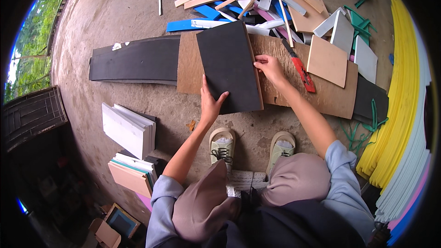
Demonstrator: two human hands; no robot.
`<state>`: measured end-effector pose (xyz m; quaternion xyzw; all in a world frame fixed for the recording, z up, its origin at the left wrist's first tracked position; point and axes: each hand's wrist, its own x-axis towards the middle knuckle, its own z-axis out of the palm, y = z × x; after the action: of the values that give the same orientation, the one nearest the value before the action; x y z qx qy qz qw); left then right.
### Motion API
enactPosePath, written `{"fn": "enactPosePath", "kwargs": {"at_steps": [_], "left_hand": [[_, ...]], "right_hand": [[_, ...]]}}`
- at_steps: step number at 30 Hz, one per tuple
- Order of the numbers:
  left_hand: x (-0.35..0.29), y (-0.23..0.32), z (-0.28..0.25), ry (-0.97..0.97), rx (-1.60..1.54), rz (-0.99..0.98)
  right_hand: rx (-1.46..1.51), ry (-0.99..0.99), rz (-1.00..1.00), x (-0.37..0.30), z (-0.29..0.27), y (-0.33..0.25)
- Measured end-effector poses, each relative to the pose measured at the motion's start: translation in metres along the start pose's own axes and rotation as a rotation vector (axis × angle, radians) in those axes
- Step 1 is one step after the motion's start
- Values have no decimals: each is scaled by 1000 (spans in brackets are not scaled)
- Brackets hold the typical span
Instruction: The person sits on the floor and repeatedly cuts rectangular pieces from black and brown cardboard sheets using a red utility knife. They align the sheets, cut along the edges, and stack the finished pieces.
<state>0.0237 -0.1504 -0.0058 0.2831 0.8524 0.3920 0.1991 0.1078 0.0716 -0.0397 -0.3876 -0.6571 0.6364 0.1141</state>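
In front of me a black rectangular sheet (228, 66), foam by its look, lies aslant over a brown wooden board (189, 64). A thin tan edge (258, 82) shows along its right side. My left hand (211, 103) grips its lower left corner, thumb on top and fingers along the side. At the right edge, my right hand (270, 69) pinches with thumb and forefinger. To the right of that hand, a red utility knife (303, 72) with a dark blade rests on the board. A tan square sheet (327, 61) lies just beyond the knife.
Long black sheets (135, 59) lie under the board's left end. Beyond it is a heap of coloured offcuts (220, 0). White sheets (126, 128) and mixed sheets (131, 177) are stacked at left. Yellow strips (390, 96) stand at right, near green scraps (372, 115).
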Motion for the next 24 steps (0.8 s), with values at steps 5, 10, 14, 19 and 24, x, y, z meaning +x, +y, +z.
{"fn": "enactPosePath", "kwargs": {"at_steps": [5,10,14,19,24], "left_hand": [[1,5,-3,-20,30,-26],[-2,6,-4,-14,88,-69],[-4,11,-1,-14,159,-88],[-5,10,-2,-8,229,-60],[-4,13,-2,-31,270,-65]], "right_hand": [[-128,-5,21,4,0,-4],[-149,-63,70,3,0,-15],[-156,-68,85,5,-4,-15],[-124,-74,60,7,-4,-12],[-114,-82,61,11,-5,-7]]}}
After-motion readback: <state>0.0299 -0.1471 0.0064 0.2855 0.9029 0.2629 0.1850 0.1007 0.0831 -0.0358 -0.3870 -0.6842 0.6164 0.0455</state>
